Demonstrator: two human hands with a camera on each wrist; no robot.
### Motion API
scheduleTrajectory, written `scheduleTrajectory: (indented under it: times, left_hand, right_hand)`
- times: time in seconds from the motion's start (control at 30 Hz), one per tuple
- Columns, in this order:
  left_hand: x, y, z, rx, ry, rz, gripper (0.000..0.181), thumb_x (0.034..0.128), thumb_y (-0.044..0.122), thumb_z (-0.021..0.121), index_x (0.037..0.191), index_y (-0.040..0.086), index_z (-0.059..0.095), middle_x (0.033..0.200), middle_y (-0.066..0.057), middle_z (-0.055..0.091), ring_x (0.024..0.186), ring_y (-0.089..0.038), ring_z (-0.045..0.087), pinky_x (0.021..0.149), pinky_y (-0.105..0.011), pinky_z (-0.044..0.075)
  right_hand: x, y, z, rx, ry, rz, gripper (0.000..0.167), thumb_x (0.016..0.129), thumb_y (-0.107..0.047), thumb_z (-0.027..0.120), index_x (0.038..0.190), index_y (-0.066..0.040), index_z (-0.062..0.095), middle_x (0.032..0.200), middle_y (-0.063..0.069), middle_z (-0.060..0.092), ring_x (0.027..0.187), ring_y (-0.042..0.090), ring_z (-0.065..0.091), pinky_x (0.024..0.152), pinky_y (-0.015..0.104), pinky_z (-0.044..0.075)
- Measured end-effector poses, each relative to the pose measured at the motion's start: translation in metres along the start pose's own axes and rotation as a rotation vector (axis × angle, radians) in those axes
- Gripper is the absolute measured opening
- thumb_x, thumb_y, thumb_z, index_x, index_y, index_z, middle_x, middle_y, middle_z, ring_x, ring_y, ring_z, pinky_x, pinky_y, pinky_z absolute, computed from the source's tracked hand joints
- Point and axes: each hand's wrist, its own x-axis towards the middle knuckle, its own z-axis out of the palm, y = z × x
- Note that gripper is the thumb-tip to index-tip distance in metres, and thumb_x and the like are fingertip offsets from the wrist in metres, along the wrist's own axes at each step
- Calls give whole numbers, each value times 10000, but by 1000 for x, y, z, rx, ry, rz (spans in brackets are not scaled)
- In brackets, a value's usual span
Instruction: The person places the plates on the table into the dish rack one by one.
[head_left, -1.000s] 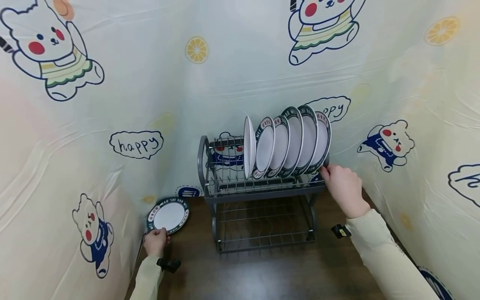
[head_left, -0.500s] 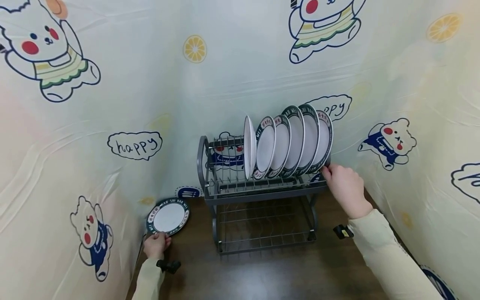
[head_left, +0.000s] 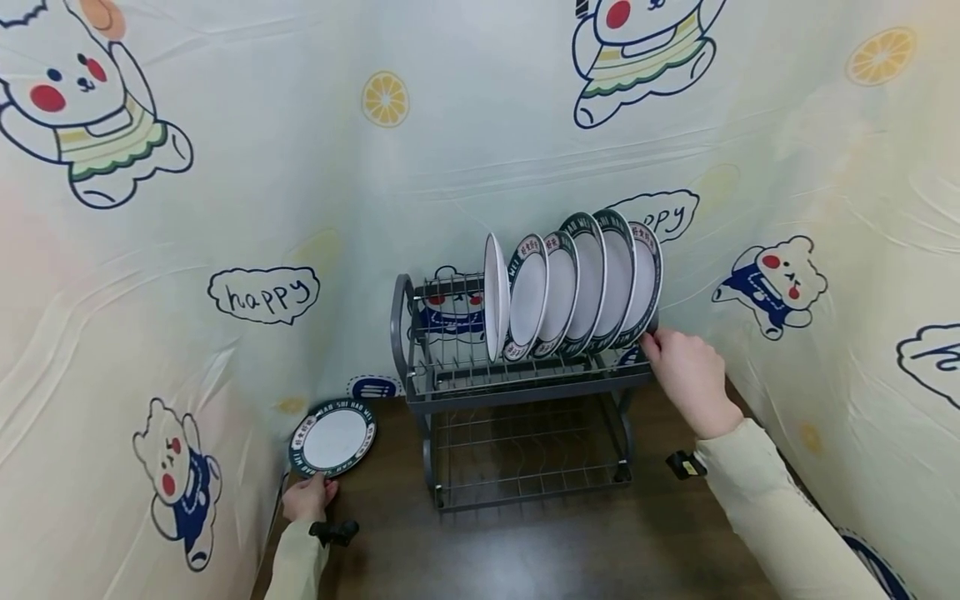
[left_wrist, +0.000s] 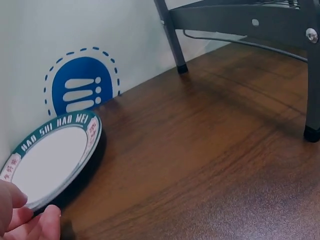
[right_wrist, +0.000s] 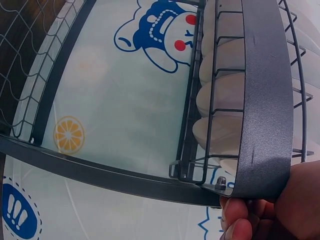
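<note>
A round white plate [head_left: 332,439] with a dark green lettered rim lies on the floor to the left of the rack. At its near edge is my left hand [head_left: 305,498]; in the left wrist view the thumb [left_wrist: 14,195] is over the rim and the fingers are below, pinching it. My right hand [head_left: 686,379] grips the right end of the two-tier grey metal dish rack [head_left: 517,392]. In the right wrist view its fingers [right_wrist: 237,227] curl under the end frame. Several plates [head_left: 618,283] stand on edge in the upper tier, most leaning right.
The rack's lower tier [head_left: 525,483] is bare wire. A printed cloth [head_left: 420,167] forms walls behind and at both sides. Dark wooden floor [head_left: 525,550] extends in front of the rack. Part of a blue-and-white round shape [head_left: 873,562] shows at the lower right.
My left hand has drawn slightly back toward me at the plate's near rim. My right hand keeps its grip on the rack, and the standing plates look the same. The head view shifts slightly.
</note>
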Motion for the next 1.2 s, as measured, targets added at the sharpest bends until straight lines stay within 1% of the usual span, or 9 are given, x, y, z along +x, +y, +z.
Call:
scheduleTrajectory:
  times: [0.13,0.23,0.3,0.43,0.6,0.73,0.9,1.1,1.2]
  left_hand:
    - [3,-4,-1,-29,13,-38,194,1034,46,571,1179,-83,572,666,17,655,606,-61,707,680,-235,631]
    - [7,-7,-2,-39,11,-35,201,1035,52,563,1181,-87,570,667,17,656,604,-64,706,678,-235,631]
    - [9,-8,-2,-23,4,-18,209,1036,78,572,1161,-89,567,667,6,656,593,-70,704,661,-241,632]
    - [14,-8,-1,52,-11,9,251,1033,124,591,1139,-102,562,664,-22,657,569,-84,693,619,-254,630]
    - [18,-7,-1,92,-20,-11,268,1025,119,606,1139,-122,573,640,-47,667,560,-114,699,598,-262,627]
    - [16,-6,-2,98,-20,-30,259,1024,110,597,1156,-111,565,641,-46,662,565,-115,703,609,-260,629]
    - [13,-4,-4,77,-14,-58,320,1040,127,580,1227,-128,534,654,-50,661,578,-116,714,641,-268,636]
    - [12,-4,-7,83,-8,-51,291,1040,102,596,1194,-138,541,628,-59,674,564,-137,722,640,-273,636]
    - [13,-6,-8,76,0,-50,316,1030,75,595,1235,-153,521,621,-65,673,561,-149,724,636,-278,637]
  right_hand:
    - [1,0,1,-2,-1,-5,440,1086,-205,534,662,-87,527,554,40,436,491,231,446,407,325,324]
    - [1,0,2,-2,-1,-4,439,1086,-204,532,662,-86,528,555,40,436,492,230,447,407,325,325]
    - [1,0,2,-2,1,-1,441,1085,-204,532,659,-89,525,555,40,435,492,229,446,407,325,324]
    - [1,0,2,-3,0,1,449,1086,-211,532,653,-95,512,553,36,432,488,226,440,411,323,319]
    - [1,1,1,4,-15,11,447,1091,-215,522,661,-94,515,557,36,435,491,224,442,412,325,322]
    - [1,1,0,4,-18,19,443,1094,-225,517,672,-90,527,564,40,441,499,229,451,413,333,326]
    - [1,1,1,-4,-21,14,443,1095,-233,518,675,-92,525,565,38,442,499,230,452,413,333,324]
    - [1,0,1,2,-35,21,445,1098,-234,508,677,-90,524,567,39,439,497,226,448,409,330,325]
    - [2,-1,1,6,-32,21,443,1096,-234,507,679,-88,527,569,42,440,503,230,452,412,333,327]
